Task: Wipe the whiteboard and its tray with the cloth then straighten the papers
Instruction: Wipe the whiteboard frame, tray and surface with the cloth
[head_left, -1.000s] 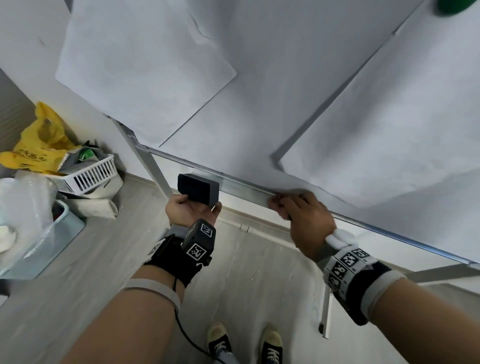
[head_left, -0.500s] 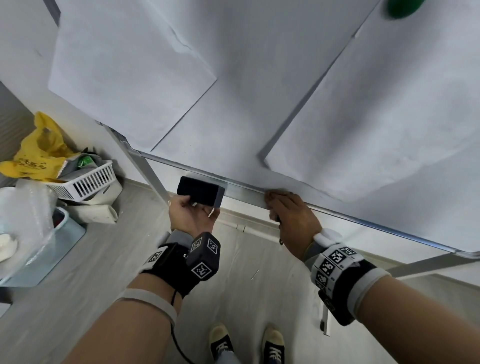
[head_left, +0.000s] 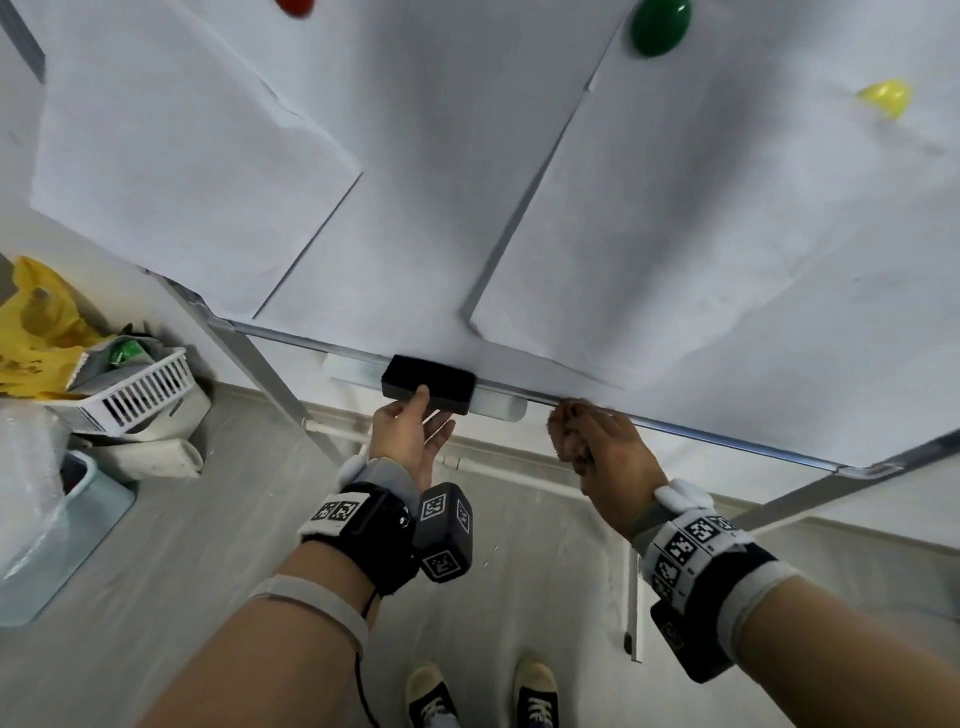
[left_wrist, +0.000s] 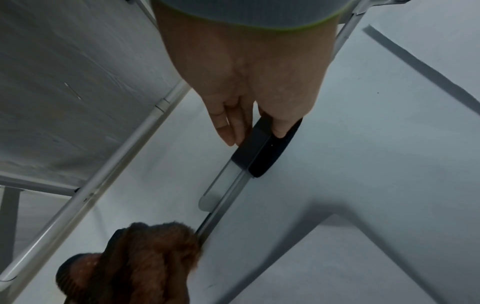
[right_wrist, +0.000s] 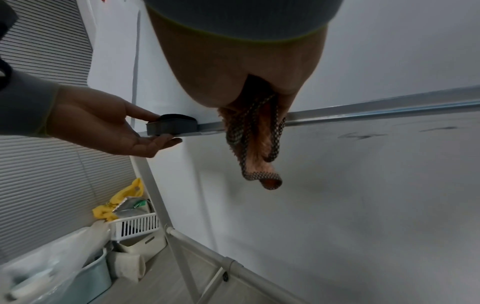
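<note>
The whiteboard carries large white papers under magnets. A black eraser sits on the small tray at the board's lower edge. My left hand is just below it. Its thumb touches the eraser and its fingers lie straight under the tray. My right hand grips a bunched brown cloth. The cloth is pressed to the board's metal bottom rail, right of the tray.
Green, yellow and red magnets sit high on the board. The stand's metal leg slants down at the left. A white basket, yellow bag and pale blue bin crowd the floor at left.
The left hand has brought the eraser from mid-air onto the tray and loosened its hold. The right hand with the cloth stays at the bottom rail. The head view has tilted upward.
</note>
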